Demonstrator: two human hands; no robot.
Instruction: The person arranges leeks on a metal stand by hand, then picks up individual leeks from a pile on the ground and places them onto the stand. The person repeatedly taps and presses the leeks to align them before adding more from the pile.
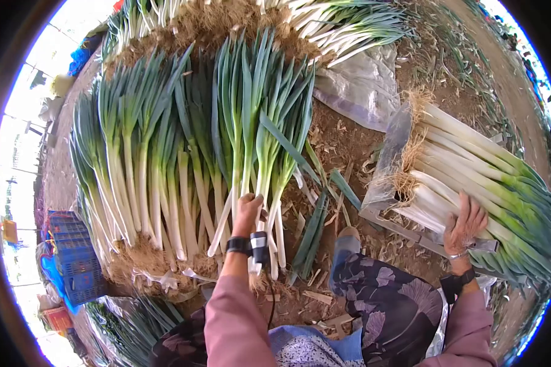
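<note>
My left hand [247, 215] is closed around the white stalks of a few leeks [264, 164], whose green leaves point away from me. Beside it on the left lies a wide row of leeks [128, 144] with roots toward me. On the right, my right hand [464, 225] rests with fingers stretched out on a stack of leeks [456, 162]. The roots of that stack face left, over a grey metal stand [389, 162] with a bar along its near side. Dark bands are strapped on both wrists.
More leeks [343, 37] lie at the back on a pale plastic sheet [367, 85]. Blue crates [76, 257] stand at the far left. Cut green leaves [312, 235] and peelings litter the soil by my boot [346, 244]. Another leek pile [131, 327] lies at the near left.
</note>
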